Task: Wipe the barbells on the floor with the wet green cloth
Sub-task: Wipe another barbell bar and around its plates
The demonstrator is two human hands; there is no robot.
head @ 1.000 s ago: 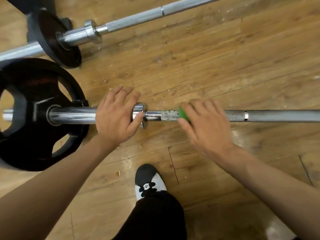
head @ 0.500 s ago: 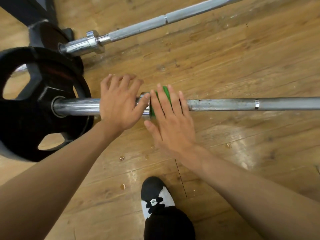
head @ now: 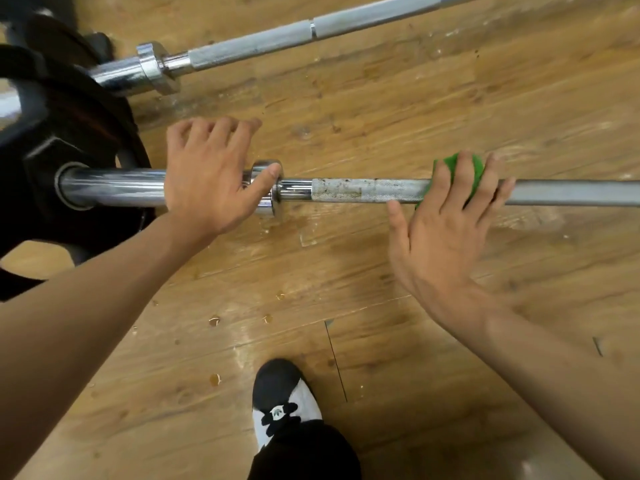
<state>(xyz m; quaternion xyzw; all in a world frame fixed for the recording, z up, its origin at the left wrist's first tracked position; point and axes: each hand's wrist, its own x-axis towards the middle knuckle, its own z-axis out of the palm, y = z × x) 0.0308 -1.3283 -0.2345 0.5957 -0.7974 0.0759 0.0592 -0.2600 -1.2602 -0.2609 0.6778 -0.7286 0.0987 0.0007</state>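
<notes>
Wooden floor [head: 415,116], water-spotted. Near barbell [head: 363,191] across it, mid-wipe. Left hand [head: 204,181] flat on sleeve [head: 114,187], fingers relaxed, steadying. Right hand [head: 443,237], fingers straight, presses green cloth [head: 477,171] onto shaft [head: 571,192]. Next, probably: firm slide along shaft without rolling bar.

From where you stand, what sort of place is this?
Most likely a gym's weight room: the near barbell and the far barbell lie on a wooden floor, and a black weight plate sits on the near one.
</notes>
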